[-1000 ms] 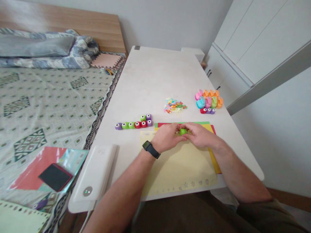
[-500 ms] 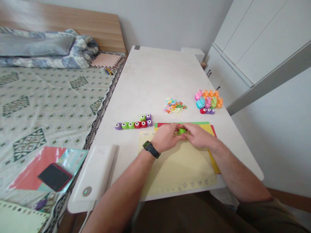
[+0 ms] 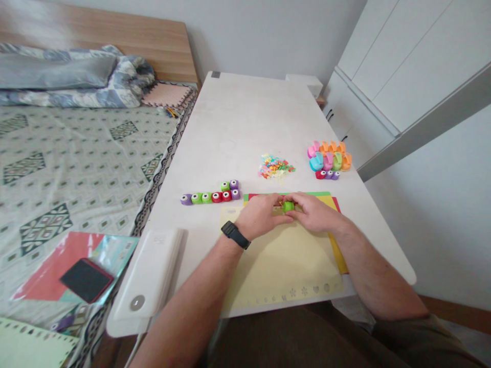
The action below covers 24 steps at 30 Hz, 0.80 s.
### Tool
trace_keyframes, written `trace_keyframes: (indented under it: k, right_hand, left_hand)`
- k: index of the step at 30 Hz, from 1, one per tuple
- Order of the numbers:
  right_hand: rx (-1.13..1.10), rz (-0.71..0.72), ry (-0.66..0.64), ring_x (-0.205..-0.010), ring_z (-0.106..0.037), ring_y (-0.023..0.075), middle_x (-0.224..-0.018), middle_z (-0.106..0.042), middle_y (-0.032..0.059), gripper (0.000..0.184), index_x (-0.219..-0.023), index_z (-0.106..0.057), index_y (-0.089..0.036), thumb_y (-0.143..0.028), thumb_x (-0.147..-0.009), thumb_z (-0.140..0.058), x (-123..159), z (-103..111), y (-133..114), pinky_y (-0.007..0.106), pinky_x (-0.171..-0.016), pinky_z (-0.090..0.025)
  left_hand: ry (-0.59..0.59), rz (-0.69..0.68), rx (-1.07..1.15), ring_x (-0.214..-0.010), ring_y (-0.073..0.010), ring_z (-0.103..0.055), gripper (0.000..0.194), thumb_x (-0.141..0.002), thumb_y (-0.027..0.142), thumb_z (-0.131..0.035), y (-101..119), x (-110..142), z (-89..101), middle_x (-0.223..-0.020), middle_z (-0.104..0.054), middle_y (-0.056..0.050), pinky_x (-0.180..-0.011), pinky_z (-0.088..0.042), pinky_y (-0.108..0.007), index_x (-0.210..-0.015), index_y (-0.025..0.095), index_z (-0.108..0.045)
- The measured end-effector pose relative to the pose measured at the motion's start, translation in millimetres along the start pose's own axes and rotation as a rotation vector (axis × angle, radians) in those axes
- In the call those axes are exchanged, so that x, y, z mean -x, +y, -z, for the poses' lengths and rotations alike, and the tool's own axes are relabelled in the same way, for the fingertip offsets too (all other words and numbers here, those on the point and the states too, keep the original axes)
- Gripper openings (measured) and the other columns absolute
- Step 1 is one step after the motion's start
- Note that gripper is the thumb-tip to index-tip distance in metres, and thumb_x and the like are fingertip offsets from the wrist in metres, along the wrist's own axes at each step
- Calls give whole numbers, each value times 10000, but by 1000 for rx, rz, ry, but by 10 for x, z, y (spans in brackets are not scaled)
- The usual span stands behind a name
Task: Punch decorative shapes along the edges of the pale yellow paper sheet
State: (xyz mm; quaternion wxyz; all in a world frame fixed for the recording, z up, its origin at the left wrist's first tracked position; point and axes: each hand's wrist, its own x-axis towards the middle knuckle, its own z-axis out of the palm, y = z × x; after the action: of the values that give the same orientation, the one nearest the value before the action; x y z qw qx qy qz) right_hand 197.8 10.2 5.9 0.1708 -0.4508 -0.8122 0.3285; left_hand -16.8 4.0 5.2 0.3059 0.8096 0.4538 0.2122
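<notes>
A small green craft punch (image 3: 288, 206) sits between my two hands at the far edge of a pale yellow sheet (image 3: 284, 260). My left hand (image 3: 264, 213), below a black wristwatch, is closed with its fingertips against the punch's left side. From the other side my right hand (image 3: 312, 212) grips the same punch, thumb and fingers curled about it. Cut-out shapes, such as flowers and a heart, line the sheet's near edge. Fingers partly hide the sheet's far edge. Yellow, red and green sheets (image 3: 326, 196) lie underneath.
Several small punches (image 3: 207, 197) form a row at left. Paper confetti (image 3: 276, 167) lies beyond my hands. Larger coloured punches (image 3: 332, 158) stand at right. A long white device (image 3: 149, 276) occupies the table's near left corner. On the bed lies a phone (image 3: 87, 279).
Both hands stay at the sheet's far edge around the green punch, with only a slight shift. The light on the white device has changed from green to white.
</notes>
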Motion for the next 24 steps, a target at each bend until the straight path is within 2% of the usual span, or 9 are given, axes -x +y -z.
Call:
trace_keyframes:
  k: [10,15,20,24]
  right_hand:
    - [-67,-37,98,-977,-650,227,-1106,-722,56,296,-1189,-655,-239,-347,-916,-613,-14,79,-14,349,-869,-499]
    - [-148,-95,149,-950,-655,214,-1071,-716,52,324,-1202,-634,-224,-417,-947,-582,-30,69,65,341,-860,-496]
    - [-356,-152,185,-991,-651,210,-1075,-711,61,394,-1207,-616,-202,-502,-960,-554,-53,49,129,337,-875,-501]
    - [-483,-201,229,-933,-646,201,-1034,-717,56,421,-1147,-653,-205,-561,-934,-574,-74,35,128,336,-851,-498]
  left_hand:
    - [15,14,-137,-972,-228,-702,263,-866,316,-660,-81,-2,-35,-1043,-753,-69,-838,-522,-314,-1103,203,-674]
    - [23,6,-158,-942,-228,-702,218,-866,300,-648,-89,-3,-42,-1019,-752,-71,-810,-520,-315,-1057,197,-676]
    - [14,4,-176,-920,-229,-702,200,-870,299,-645,-73,4,-43,-1000,-754,-68,-773,-514,-308,-1037,195,-678]
    - [10,18,-202,-904,-224,-700,195,-873,304,-644,-63,6,-44,-991,-751,-66,-750,-505,-301,-1032,195,-673]
